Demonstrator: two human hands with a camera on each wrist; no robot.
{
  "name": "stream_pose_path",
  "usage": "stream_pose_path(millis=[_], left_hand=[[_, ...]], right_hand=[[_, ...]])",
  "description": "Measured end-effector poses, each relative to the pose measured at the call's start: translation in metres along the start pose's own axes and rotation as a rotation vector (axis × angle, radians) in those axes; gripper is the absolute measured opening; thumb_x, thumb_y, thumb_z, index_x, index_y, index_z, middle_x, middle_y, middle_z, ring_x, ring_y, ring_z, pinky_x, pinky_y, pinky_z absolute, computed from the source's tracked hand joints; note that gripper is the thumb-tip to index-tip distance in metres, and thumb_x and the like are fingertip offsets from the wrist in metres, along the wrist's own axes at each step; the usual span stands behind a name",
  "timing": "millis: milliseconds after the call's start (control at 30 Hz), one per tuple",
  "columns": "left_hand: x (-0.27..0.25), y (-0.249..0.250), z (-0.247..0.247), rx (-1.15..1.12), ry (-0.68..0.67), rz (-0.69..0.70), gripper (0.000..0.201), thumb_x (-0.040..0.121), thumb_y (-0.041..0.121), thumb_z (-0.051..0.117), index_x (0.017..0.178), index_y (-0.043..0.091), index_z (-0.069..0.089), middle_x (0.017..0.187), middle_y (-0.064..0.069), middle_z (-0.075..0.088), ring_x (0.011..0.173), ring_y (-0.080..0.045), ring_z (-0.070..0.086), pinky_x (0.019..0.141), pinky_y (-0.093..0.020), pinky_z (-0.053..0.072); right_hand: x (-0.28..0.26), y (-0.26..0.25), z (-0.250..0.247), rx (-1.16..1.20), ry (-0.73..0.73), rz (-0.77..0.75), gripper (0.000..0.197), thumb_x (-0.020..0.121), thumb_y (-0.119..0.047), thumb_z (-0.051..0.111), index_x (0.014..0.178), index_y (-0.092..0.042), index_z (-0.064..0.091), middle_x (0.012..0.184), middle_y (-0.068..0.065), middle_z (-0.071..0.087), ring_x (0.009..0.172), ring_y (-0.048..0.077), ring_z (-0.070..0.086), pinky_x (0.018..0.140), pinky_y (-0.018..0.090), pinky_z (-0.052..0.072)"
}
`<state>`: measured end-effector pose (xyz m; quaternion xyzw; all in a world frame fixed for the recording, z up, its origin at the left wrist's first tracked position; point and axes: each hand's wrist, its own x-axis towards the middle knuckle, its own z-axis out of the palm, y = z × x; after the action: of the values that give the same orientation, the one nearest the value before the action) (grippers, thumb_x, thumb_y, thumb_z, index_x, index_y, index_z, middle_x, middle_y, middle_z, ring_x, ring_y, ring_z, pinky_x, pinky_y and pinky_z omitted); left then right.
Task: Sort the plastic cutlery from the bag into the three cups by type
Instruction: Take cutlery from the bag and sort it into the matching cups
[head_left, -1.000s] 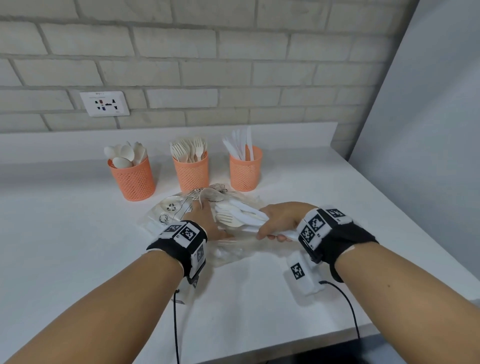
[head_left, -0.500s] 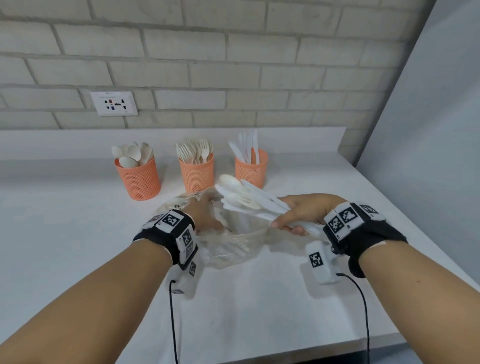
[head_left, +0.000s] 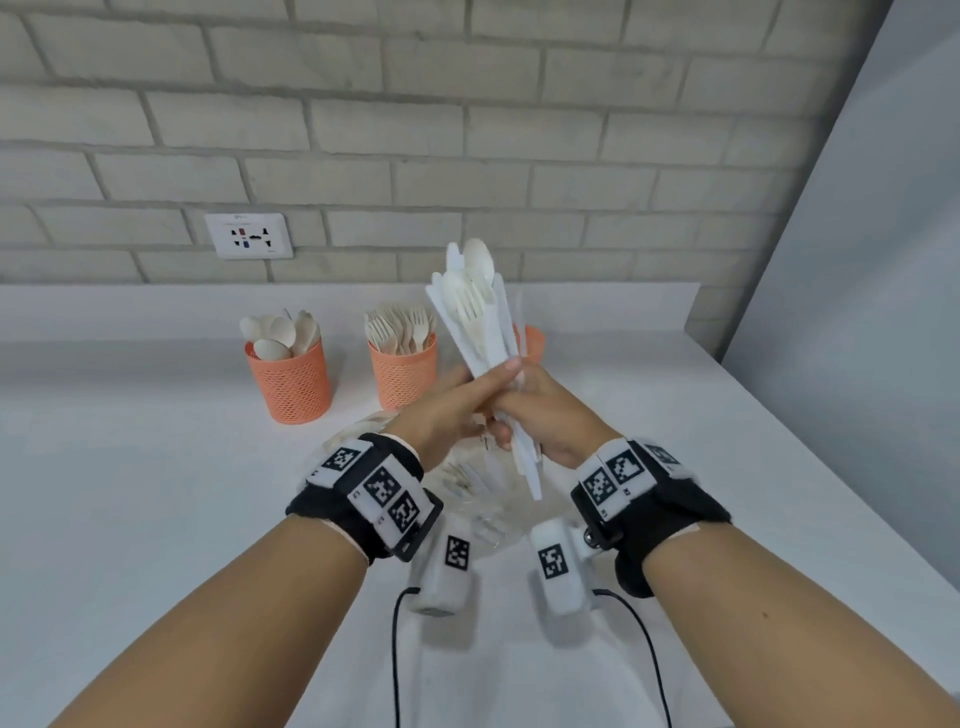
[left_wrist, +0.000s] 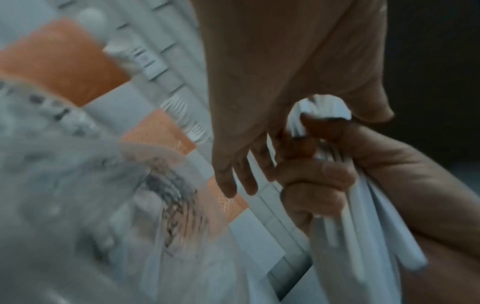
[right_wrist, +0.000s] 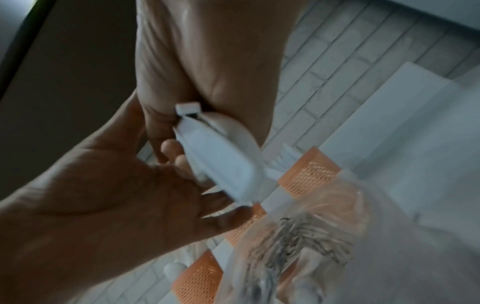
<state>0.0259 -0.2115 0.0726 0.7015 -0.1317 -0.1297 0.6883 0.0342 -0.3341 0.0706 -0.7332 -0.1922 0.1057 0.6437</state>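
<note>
My right hand (head_left: 540, 410) grips a bundle of white plastic cutlery (head_left: 483, 322) by the handles and holds it upright above the table. Spoons, forks and knives are mixed in it. The straight fingers of my left hand (head_left: 452, 400) lie against the bundle's left side. The right wrist view shows the open left palm (right_wrist: 116, 195) beside the cutlery (right_wrist: 221, 160). Below the hands lies the clear plastic bag (head_left: 467, 493). Three orange mesh cups stand behind it: spoons (head_left: 291, 379), forks (head_left: 402, 371), and the knife cup (head_left: 535, 340), which is mostly hidden by the bundle.
The white table (head_left: 130, 493) ends at a brick wall with a socket (head_left: 249, 236) at the back. A grey panel (head_left: 857, 260) closes the right side. Cables (head_left: 397, 649) hang from both wrist cameras over the near edge.
My right hand lifted the cutlery bundle out of the bag and swung it from flat to upright. The left hand let go of the bag and rose to the bundle.
</note>
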Motion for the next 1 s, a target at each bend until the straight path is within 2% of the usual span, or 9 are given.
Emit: stream_pose_path(millis=[100,200,367,467,533,633,733,900,1000], left_hand=[[0.001,0.000,-0.004,-0.263,0.081,-0.024,0.030,0.088,0.020,0.060,0.116,0.010,0.055,0.103,-0.011,0.062,0.046,-0.020,0.057,0.037,-0.024,0.046],[0.000,0.000,-0.004,-0.255,0.148,-0.045,0.019,0.090,0.014,0.055,0.106,0.008,0.062,0.086,-0.007,0.061,0.042,-0.014,0.057,0.030,-0.020,0.039],[0.008,-0.008,-0.009,-0.267,0.268,-0.065,0.019,0.084,0.017,0.060,0.097,0.004,0.067,0.082,-0.006,0.065,0.058,-0.014,0.060,0.040,-0.021,0.040],[0.013,-0.010,-0.017,-0.380,0.302,-0.074,0.010,0.085,0.012,0.059,0.083,0.004,0.065,0.087,-0.007,0.069,0.076,-0.015,0.066,0.069,-0.029,0.055],[0.015,-0.010,-0.025,-0.467,0.306,-0.075,0.011,0.086,0.010,0.060,0.076,0.008,0.062,0.073,-0.003,0.070,0.074,-0.014,0.067,0.077,-0.031,0.055],[0.018,-0.008,-0.035,-0.460,0.306,-0.063,0.013,0.085,0.013,0.063,0.072,0.012,0.060,0.059,0.002,0.062,0.059,-0.010,0.061,0.062,-0.026,0.054],[0.019,-0.007,-0.033,-0.385,0.241,-0.008,0.016,0.086,0.014,0.063,0.071,0.014,0.059,0.055,0.004,0.057,0.052,-0.008,0.055,0.056,-0.023,0.049],[0.017,-0.008,-0.023,-0.352,0.151,0.079,0.010,0.088,0.001,0.055,0.093,0.008,0.061,0.060,0.005,0.065,0.054,-0.004,0.061,0.055,-0.017,0.051],[0.014,-0.012,-0.024,-0.331,0.135,0.102,0.010,0.087,0.002,0.057,0.093,0.008,0.062,0.065,0.004,0.066,0.056,-0.006,0.061,0.057,-0.019,0.052]], right_hand=[[0.002,-0.002,0.016,-0.053,-0.065,-0.023,0.039,0.083,0.006,0.046,0.115,-0.016,0.052,0.077,0.029,0.056,0.041,0.015,0.041,0.044,0.023,0.041],[0.008,0.002,0.023,-0.069,-0.066,0.022,0.031,0.082,0.003,0.048,0.111,-0.007,0.054,0.065,0.018,0.053,0.042,0.013,0.044,0.044,0.027,0.041],[0.010,0.005,0.022,-0.174,-0.049,0.080,0.022,0.087,-0.007,0.055,0.107,-0.004,0.060,0.074,0.009,0.059,0.067,0.016,0.057,0.060,0.024,0.048],[0.004,0.003,0.017,-0.264,-0.135,0.104,0.032,0.092,-0.020,0.057,0.123,-0.013,0.054,0.107,0.002,0.062,0.102,0.013,0.059,0.090,0.027,0.049],[0.001,-0.001,0.009,-0.355,-0.179,0.172,0.044,0.090,-0.036,0.056,0.129,-0.017,0.050,0.117,-0.002,0.059,0.109,0.010,0.056,0.097,0.028,0.045],[0.005,-0.013,-0.007,-0.429,0.032,0.148,0.043,0.088,-0.048,0.053,0.108,-0.011,0.064,0.099,-0.002,0.065,0.091,0.011,0.061,0.083,0.026,0.050],[0.017,-0.024,-0.012,-0.333,0.310,-0.003,0.030,0.092,-0.031,0.055,0.090,-0.002,0.065,0.077,0.003,0.062,0.068,0.013,0.058,0.060,0.019,0.047],[0.027,-0.033,0.002,-0.153,0.177,0.124,0.019,0.093,-0.022,0.054,0.086,-0.006,0.060,0.066,0.005,0.056,0.054,0.013,0.052,0.055,0.024,0.039],[0.030,-0.033,0.003,-0.071,0.185,0.151,0.017,0.091,-0.014,0.055,0.074,-0.010,0.056,0.065,0.004,0.054,0.053,0.015,0.051,0.053,0.025,0.039]])
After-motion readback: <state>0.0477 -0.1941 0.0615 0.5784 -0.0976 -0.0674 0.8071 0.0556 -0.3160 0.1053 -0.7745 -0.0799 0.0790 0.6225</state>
